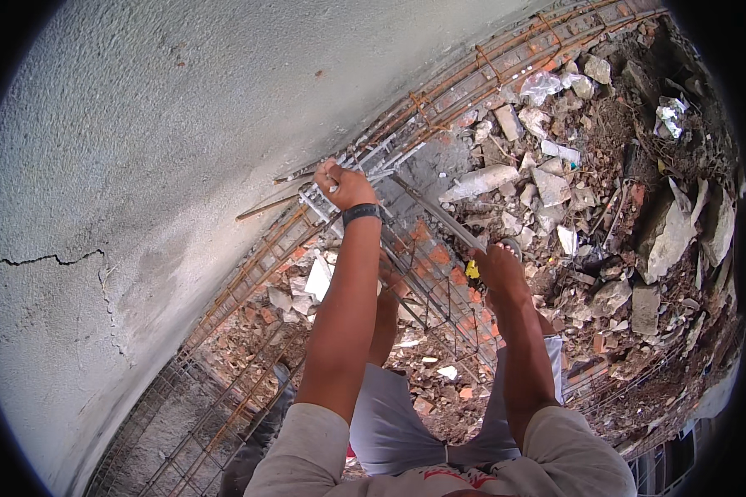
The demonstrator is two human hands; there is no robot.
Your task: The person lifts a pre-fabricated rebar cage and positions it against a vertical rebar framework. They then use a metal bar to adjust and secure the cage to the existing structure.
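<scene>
My left hand [344, 185], with a dark band at its wrist, is closed at the joint of the rusty rebar cage [448, 106] along the wall. Whatever its fingers hold is hidden. Lower and to the right, my right hand [501, 270] is wrapped round the near end of a long grey bar [435, 209]. The bar slants up and left, its far end at the rebar close to my left hand. Loose rebar ends [267, 207] stick out toward the wall beside my left hand. A second rebar cage [439, 308] runs from the joint down between my arms.
A rough grey wall [166, 108] with a crack [50, 259] rises on the left. Broken concrete, brick and soil form a rubble heap [555, 190] on the right. A brick course [439, 255] lies under the second cage. More rebar [215, 414] is at the lower left.
</scene>
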